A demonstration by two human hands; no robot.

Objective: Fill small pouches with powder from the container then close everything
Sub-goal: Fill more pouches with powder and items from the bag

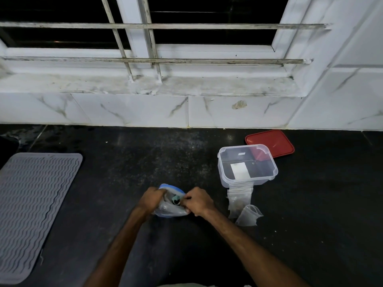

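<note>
Near centre: left hand (153, 198) and right hand (200, 201) each grip the mouth of the plastic bag (169, 211). It looks soft, light and probably slippery, best held by its rim. Small pouches (239, 198) lie to the right.

Clear container (226, 175) stands open, small pouches (240, 195) piled before it.

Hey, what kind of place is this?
Probably a home kitchen: a dark speckled stone countertop, a grey ribbed drying mat on it, and white marble-look wall tiles below a barred window.
</note>
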